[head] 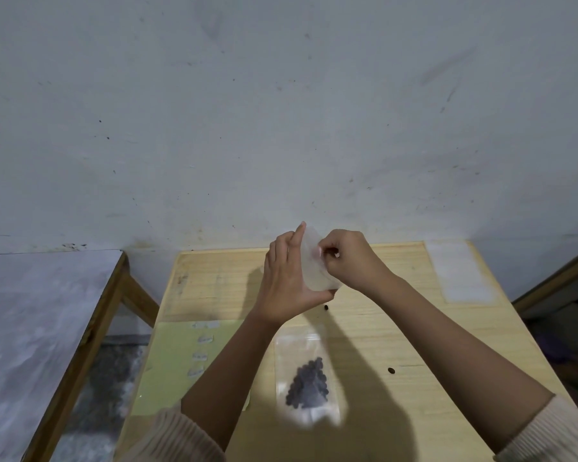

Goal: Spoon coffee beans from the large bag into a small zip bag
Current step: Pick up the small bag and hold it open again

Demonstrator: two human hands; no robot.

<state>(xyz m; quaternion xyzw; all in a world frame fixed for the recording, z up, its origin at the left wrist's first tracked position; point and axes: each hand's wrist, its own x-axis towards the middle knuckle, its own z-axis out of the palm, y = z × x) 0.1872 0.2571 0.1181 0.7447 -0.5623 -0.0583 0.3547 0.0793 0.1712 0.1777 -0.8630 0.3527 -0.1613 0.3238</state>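
Observation:
My left hand (289, 278) holds a small clear zip bag (314, 268) upright above the wooden table (381, 328), thumb under its lower edge and fingers along its left side. My right hand (347, 258) pinches the bag's top right edge with curled fingers. The bag looks empty. A second clear zip bag (306, 381) with a heap of dark coffee beans inside lies flat on the table nearer to me. The large bag and the spoon are not in view.
Two loose coffee beans lie on the table, one (325, 307) below my hands and one (390, 371) to the right. A pale green sheet (181, 361) with labels covers the table's left part. A stack of clear bags (461, 271) lies far right. A grey table (40, 311) stands to the left.

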